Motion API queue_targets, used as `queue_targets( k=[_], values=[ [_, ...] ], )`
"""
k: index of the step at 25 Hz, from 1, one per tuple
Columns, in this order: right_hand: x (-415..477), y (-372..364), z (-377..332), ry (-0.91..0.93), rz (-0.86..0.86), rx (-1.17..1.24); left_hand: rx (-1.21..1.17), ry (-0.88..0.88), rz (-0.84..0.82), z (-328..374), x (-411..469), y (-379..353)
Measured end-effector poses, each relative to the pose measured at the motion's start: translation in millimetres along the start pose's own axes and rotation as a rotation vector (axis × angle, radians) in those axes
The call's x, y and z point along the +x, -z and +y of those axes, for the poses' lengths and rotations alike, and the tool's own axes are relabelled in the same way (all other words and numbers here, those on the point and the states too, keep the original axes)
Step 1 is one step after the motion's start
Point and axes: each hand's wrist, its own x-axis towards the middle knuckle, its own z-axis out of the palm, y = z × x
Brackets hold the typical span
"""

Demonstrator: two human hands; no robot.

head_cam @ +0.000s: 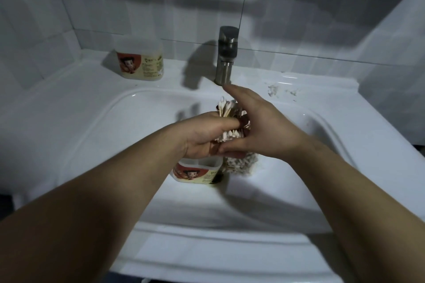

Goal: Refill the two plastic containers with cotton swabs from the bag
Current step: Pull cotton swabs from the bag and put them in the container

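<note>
Two bare hands meet over the middle of a white sink basin (128,122). The left hand (202,135) has its fingers curled round a bundle of wooden-stick cotton swabs (226,109), whose white tips fan out on the far side of the fist. The right hand (259,126) lies against the bundle from the right with its fingers stretched out straight toward the faucet (226,55). Its thumb touches the bundle's near end, beside the left thumb.

Just below the right palm, a clear bag of swabs (241,163) sits low in the basin. An open plastic container (197,171) with a red cartoon label stands in the basin directly under the left hand, just left of the bag. A second, lidded container (140,60) stands on the far left of the counter, well apart from the hands. Small white scraps (273,91) lie on the counter to the right of the faucet.
</note>
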Motion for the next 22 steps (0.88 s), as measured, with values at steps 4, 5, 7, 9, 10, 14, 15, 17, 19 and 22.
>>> queue_targets(
  k=[4, 5, 7, 9, 10, 14, 15, 17, 19, 22],
  values=[
    [1.4, -1.6, -1.5, -0.027, 0.020, -0.071, 0.036, 0.016, 0.008, 0.0, 0.6, 0.9],
    [1.2, -1.2, -2.3, -0.032, 0.025, -0.064, 0.036, 0.020, 0.009, -0.1, 0.9, 1.1],
    [-0.2, -0.4, -3.9, -0.028, 0.019, 0.000, 0.027, 0.028, 0.000, 0.0, 1.6, 1.2],
    [-1.6, -0.7, -6.4, -0.012, 0.007, 0.016, 0.027, 0.037, -0.002, -0.5, 1.7, 0.0],
    [-1.8, -1.0, -6.7, -0.010, 0.006, 0.001, 0.030, 0.040, -0.002, -0.8, 1.7, -0.7],
    [-0.7, -1.6, -7.3, -0.017, 0.015, -0.029, 0.003, 0.039, 0.004, -1.0, 2.1, -1.7],
    [-0.4, -2.0, -7.0, -0.023, 0.012, -0.028, -0.021, 0.046, 0.012, -0.6, 2.4, -1.2],
    [0.1, -3.1, -8.0, -0.043, -0.007, -0.013, -0.045, 0.063, 0.024, 0.1, 2.7, -0.7],
    [0.4, -3.7, -8.0, -0.045, -0.031, 0.014, -0.029, 0.060, 0.066, 0.7, 2.9, -2.0],
    [-1.3, 0.2, -5.0, -0.063, 0.041, 0.108, -0.025, 0.025, 0.218, 3.3, 4.5, -2.4]
  ],
)
